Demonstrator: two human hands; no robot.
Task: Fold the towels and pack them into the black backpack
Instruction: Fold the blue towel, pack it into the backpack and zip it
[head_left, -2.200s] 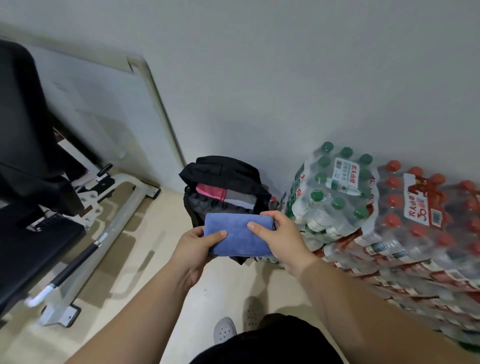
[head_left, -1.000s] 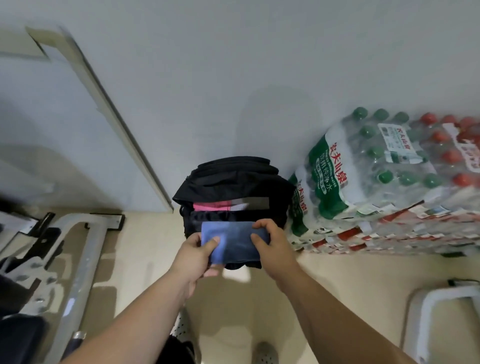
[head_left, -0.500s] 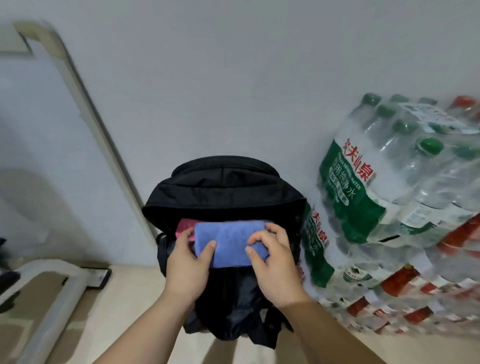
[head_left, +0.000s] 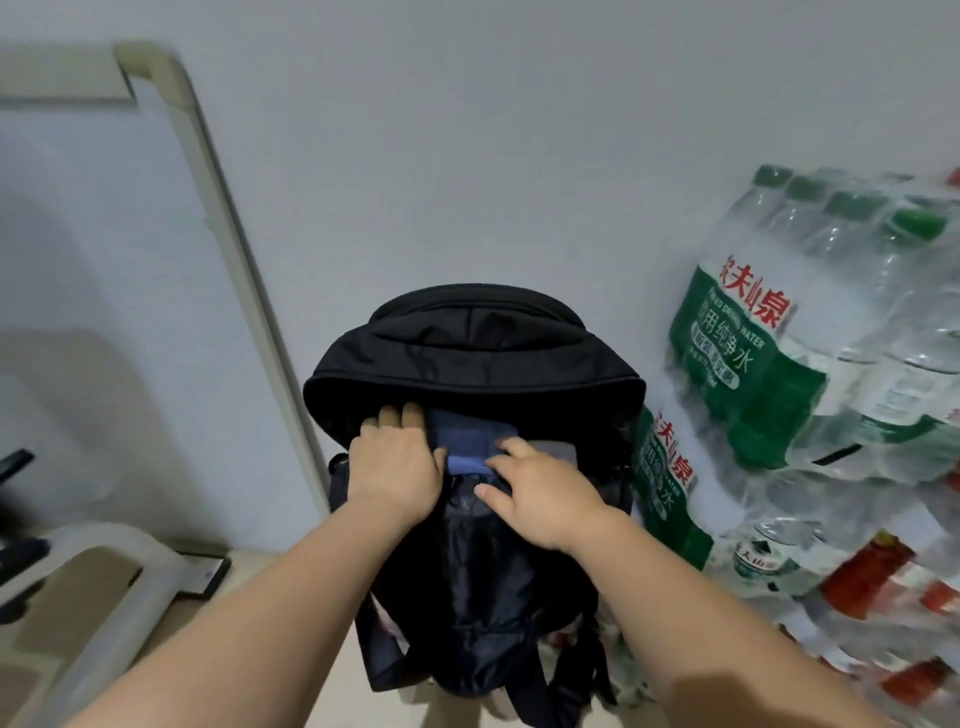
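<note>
The black backpack (head_left: 475, 358) stands upright against the wall with its top flap open. A folded blue towel (head_left: 467, 441) sits partly inside the opening, its lower edge still showing. A grey towel (head_left: 558, 449) lies beside it inside the bag. My left hand (head_left: 395, 467) is at the blue towel's left edge, fingers reaching straight into the opening. My right hand (head_left: 535, 488) lies over the towel's right part, index finger on top and thumb below its lower edge, pinching it.
Shrink-wrapped packs of water bottles (head_left: 810, 364) are stacked right of the backpack, touching it. A white board (head_left: 104, 312) leans on the wall at the left. A white metal frame base (head_left: 104, 561) lies on the beige floor at the lower left.
I have come closer to the backpack. Both hands have carried the blue towel forward and down into the bag's opening, so most of it is now under the flap.
</note>
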